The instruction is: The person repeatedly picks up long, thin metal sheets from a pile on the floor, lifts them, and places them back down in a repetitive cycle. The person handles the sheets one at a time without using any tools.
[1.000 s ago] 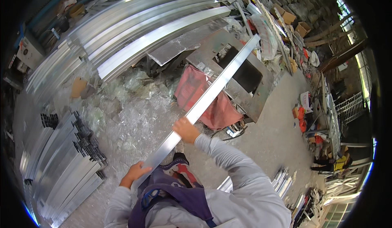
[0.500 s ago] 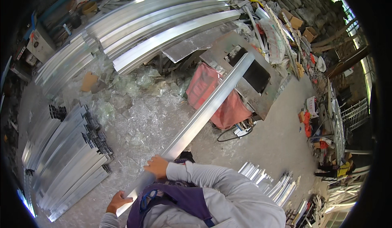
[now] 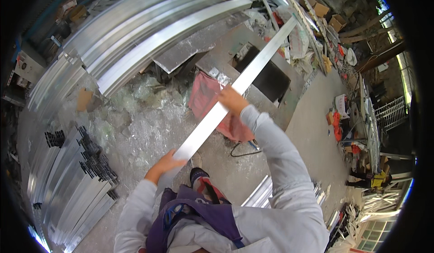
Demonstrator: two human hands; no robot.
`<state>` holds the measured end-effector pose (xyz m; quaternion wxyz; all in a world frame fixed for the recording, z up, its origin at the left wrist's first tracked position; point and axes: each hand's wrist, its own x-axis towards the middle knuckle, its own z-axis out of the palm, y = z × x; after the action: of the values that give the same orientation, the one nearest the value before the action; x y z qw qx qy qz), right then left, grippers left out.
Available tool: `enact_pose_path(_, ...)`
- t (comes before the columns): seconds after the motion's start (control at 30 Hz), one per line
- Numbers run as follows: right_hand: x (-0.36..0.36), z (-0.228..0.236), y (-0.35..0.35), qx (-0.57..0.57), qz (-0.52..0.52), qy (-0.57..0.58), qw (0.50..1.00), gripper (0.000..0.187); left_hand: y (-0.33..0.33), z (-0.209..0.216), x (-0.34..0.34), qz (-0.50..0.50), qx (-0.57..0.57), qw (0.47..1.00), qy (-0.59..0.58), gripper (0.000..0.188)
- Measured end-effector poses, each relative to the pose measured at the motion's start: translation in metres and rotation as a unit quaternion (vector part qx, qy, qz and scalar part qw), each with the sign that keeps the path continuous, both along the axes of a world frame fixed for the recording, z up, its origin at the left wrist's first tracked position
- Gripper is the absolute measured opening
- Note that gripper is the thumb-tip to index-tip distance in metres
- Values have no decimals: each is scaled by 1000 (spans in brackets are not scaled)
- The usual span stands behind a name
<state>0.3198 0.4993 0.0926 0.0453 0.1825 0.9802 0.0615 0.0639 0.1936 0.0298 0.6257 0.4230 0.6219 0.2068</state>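
A long, flat aluminium strip (image 3: pixel 226 103) runs diagonally from near the person's body at the lower left up to the far right, its far end reaching over a grey metal tabletop (image 3: pixel 298 94) with a dark rectangular opening. The left hand (image 3: pixel 165 162) grasps the strip's near end, fingers wrapped over its edge. The right hand (image 3: pixel 231 100), arm stretched forward in a pale grey sleeve, grips the strip further along, about at its middle. A pink cloth (image 3: pixel 212 103) hangs at the tabletop's near side, below the strip. Stacks of aluminium profiles (image 3: pixel 68 185) lie on the floor to the left, and long curved metal sheets (image 3: pixel 149 31) are piled at the far left.
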Motion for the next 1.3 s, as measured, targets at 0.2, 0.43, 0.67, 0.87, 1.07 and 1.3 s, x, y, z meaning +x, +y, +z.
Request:
enact_pose_path(0.2,30,10,36,91,-56,42,993,13,49,-4,39,17,18,996,82,98)
enact_pose_path(0.43,9,-22,-52,79,-59,5,995,15,-44,-20,6,-3,-11,998,60,97)
enact_pose_path(0.67,-75,-72,-278,-40,11,18,999,15,-251,11,-64,111,-182,976,43,81)
enact_pose_path(0.87,-174,-69,-454,-124,110,216,962,10,-512,-107,-171,224,-318,919,60,91)
enact_pose_path(1.07,-170,-75,-478,-223,115,225,942,16,-473,-1,-157,153,-378,900,156,88)
enact_pose_path(1.3,-97,-68,-267,-130,23,143,981,26,-275,-30,-109,19,-70,983,166,76)
